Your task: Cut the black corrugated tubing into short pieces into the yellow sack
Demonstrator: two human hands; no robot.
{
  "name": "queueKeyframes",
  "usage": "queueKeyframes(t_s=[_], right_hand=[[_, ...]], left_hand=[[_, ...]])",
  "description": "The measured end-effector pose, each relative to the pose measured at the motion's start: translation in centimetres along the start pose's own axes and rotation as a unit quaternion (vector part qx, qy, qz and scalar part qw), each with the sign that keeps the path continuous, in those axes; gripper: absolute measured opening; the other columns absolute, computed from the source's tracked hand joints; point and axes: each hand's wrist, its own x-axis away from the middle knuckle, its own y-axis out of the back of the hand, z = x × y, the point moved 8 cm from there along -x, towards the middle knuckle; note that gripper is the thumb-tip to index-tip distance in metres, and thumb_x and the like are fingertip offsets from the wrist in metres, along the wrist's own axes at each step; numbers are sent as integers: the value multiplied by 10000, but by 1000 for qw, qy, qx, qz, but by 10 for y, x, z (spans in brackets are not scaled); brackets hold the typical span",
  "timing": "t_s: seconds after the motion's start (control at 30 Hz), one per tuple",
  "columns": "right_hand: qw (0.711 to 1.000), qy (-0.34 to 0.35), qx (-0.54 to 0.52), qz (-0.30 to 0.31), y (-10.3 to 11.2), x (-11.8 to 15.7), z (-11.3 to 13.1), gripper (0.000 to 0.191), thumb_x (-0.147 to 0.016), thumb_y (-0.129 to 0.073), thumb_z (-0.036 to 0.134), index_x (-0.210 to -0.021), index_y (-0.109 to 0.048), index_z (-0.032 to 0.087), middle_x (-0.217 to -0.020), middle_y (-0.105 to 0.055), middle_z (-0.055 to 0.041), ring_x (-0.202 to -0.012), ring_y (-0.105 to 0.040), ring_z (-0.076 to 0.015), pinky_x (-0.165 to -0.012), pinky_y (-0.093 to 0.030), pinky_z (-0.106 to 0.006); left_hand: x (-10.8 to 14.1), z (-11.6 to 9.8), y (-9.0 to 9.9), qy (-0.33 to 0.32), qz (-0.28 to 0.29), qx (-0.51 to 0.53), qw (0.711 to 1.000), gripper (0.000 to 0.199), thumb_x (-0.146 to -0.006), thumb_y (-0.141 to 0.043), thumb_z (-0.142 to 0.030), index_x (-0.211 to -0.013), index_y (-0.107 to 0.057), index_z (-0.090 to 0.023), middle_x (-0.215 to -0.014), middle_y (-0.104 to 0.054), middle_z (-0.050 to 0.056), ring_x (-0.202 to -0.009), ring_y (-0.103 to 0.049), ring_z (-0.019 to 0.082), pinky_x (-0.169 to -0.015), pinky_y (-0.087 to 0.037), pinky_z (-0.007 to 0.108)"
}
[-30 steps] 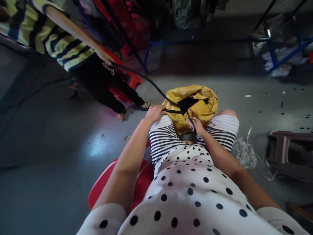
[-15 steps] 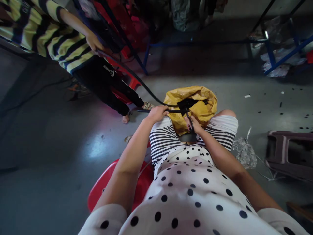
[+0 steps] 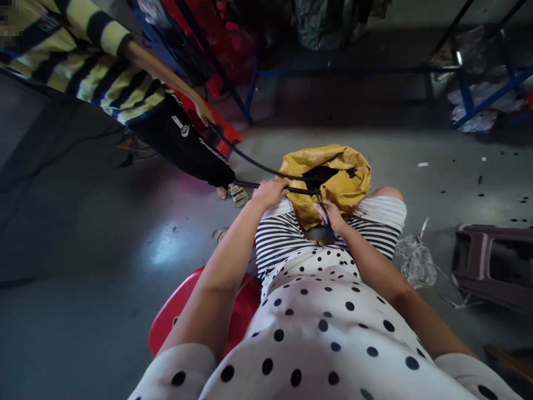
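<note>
My left hand (image 3: 270, 193) grips the black strip (image 3: 300, 190); my right hand (image 3: 332, 215) holds scissors (image 3: 326, 216) against it, over the yellow bag (image 3: 291, 164). It looks light, rubbery, bendy: best pinched near the scissors.

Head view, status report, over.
Left grip on black cord; right grip holding scissors at it. Cord partly over yellow bag. Nothing plainly blocking; another person's hand holds a second stretch reaching the bag.
</note>
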Motion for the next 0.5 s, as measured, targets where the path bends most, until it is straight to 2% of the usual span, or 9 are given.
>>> queueKeyframes(t_s=[0.23,0.5], right_hand=[[1000,6,11,-17,1,-1,-5,468,-783,-767,658,-815,-593,225,-480,-473,48,-370,-426,-107,-340,-394,-241],[1000,0,-3,-5,0,3,-2,415,-810,-775,601,-844,-624,216,-476,-467,52,-360,-399,-91,-316,-325,-214]], left_hand=[[1,0,1,2,-6,-10,1000,229,-1013,-542,-349,-1163,-696,-270,-1239,-750,93,-1210,-665,305,-1008,-486,426],[6,-3,4,3,-7,-15,1000,227,-1010,-542,-336,-1158,-694,-256,-1239,-750,100,-1224,-657,311,-998,-479,427]])
